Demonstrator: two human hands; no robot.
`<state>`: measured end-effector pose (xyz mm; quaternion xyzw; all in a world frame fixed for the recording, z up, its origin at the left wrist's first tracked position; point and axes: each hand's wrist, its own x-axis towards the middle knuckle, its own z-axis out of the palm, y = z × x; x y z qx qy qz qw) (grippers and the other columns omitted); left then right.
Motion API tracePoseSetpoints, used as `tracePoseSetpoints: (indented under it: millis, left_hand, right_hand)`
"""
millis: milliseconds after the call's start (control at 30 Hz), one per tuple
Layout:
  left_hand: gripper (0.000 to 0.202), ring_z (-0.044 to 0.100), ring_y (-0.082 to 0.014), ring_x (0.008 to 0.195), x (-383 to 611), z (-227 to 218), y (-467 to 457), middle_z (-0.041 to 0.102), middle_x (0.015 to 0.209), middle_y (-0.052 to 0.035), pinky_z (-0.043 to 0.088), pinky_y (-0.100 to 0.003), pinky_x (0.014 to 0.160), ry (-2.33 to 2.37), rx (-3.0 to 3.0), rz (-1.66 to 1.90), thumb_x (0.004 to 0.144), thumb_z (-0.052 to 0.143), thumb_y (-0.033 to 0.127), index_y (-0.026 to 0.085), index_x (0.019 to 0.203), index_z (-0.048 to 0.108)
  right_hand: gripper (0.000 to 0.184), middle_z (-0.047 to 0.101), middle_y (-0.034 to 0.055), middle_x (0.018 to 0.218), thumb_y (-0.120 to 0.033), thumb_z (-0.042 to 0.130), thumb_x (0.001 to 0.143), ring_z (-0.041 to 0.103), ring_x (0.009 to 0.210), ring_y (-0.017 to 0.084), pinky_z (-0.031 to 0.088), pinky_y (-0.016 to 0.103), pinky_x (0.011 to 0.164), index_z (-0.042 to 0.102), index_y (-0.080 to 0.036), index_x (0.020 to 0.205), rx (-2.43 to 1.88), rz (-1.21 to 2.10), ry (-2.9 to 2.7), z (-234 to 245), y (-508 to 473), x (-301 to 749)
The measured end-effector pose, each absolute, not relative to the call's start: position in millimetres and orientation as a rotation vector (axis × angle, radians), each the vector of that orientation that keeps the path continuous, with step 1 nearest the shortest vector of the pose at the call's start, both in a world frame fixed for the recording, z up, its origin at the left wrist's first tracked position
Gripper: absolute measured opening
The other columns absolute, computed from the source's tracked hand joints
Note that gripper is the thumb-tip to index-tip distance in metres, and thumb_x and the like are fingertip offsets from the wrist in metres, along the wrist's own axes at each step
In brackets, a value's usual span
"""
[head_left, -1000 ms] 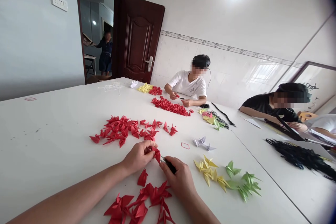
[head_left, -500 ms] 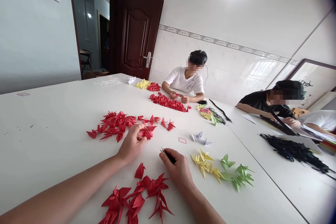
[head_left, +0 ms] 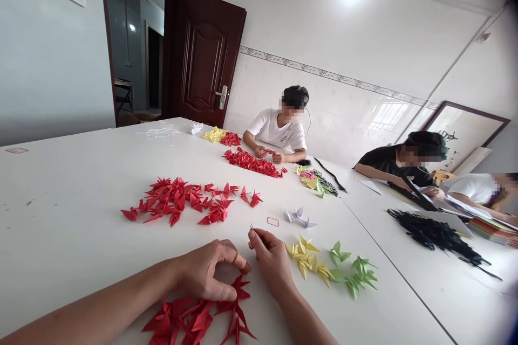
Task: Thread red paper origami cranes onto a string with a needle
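Folded red paper cranes point(head_left: 178, 321) lie in a near pile right in front of me. My left hand point(head_left: 214, 269) hovers over this pile, its thumb and fingers curved and apart around a red crane point(head_left: 242, 285); whether it touches that crane I cannot tell. To its right, my right hand point(head_left: 269, 253) is closed on a slim tool with two fine points point(head_left: 251, 228), which looks like tweezers; most of it is hidden in the palm. Farther out lies a larger pile of red cranes point(head_left: 174, 197).
Yellow cranes point(head_left: 305, 259), green cranes point(head_left: 356, 275) and white cranes point(head_left: 298, 218) lie right of my hands. A person in a white shirt point(head_left: 279, 129) works behind another red pile point(head_left: 253, 161). Black cords point(head_left: 437, 232) lie at right, near a person in black point(head_left: 384, 159).
My left hand has left the far red pile, where it was at a crane, and come back to the near pile. My right hand stays about where it was, still holding the tool.
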<state>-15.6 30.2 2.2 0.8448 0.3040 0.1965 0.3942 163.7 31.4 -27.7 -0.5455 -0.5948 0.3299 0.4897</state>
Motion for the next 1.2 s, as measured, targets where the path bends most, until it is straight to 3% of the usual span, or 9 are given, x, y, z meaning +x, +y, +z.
tracePoseSetpoints:
  millis: [267, 567, 900, 1200]
  left_hand:
    - [0.023, 0.058, -0.0170, 0.081, -11.7, -10.1, 33.9, 0.062, 0.081, -0.0005, 0.045, -0.026, 0.080, 0.721, 2.147, 0.521, 0.063, 0.064, 0.018, 0.027, 0.083, 0.071]
    - [0.029, 0.055, -0.0190, 0.085, -12.6, -3.4, 30.8, 0.061, 0.080, 0.0005, 0.045, -0.026, 0.076, 0.763, 2.194, 0.478, 0.057, 0.071, 0.019, 0.027, 0.085, 0.070]
    - [0.023, 0.053, -0.0124, 0.066, -11.1, -9.6, 38.1, 0.057, 0.078, -0.0007, 0.044, -0.021, 0.060, 0.817, 1.861, 0.416, 0.059, 0.064, 0.019, 0.017, 0.081, 0.068]
    - [0.014, 0.046, -0.0090, 0.060, -7.9, -19.2, 45.6, 0.051, 0.063, 0.0038, 0.041, -0.023, 0.060, 0.736, 1.495, 0.735, 0.066, 0.065, 0.023, 0.014, 0.073, 0.056]
  right_hand:
    - [0.036, 0.058, 0.0014, 0.063, -0.047, 0.052, 0.077, 0.048, 0.057, 0.012, 0.039, 0.022, 0.051, 0.065, -0.014, 0.080, -1.331, 0.828, -1.443, -27.9, 31.3, 163.1]
    - [0.037, 0.054, 0.0003, 0.060, -0.046, 0.051, 0.078, 0.043, 0.053, 0.011, 0.036, 0.021, 0.048, 0.067, -0.013, 0.081, -1.318, 0.833, -1.493, -26.5, 31.1, 162.7]
    - [0.038, 0.055, 0.0011, 0.062, -0.046, 0.052, 0.078, 0.045, 0.056, 0.012, 0.038, 0.021, 0.050, 0.067, -0.013, 0.087, -1.339, 0.850, -1.509, -29.1, 32.7, 164.1]
    - [0.036, 0.053, 0.0005, 0.062, -0.046, 0.053, 0.078, 0.040, 0.054, 0.011, 0.035, 0.022, 0.050, 0.066, -0.013, 0.083, -1.319, 0.882, -1.511, -27.4, 30.1, 164.4]
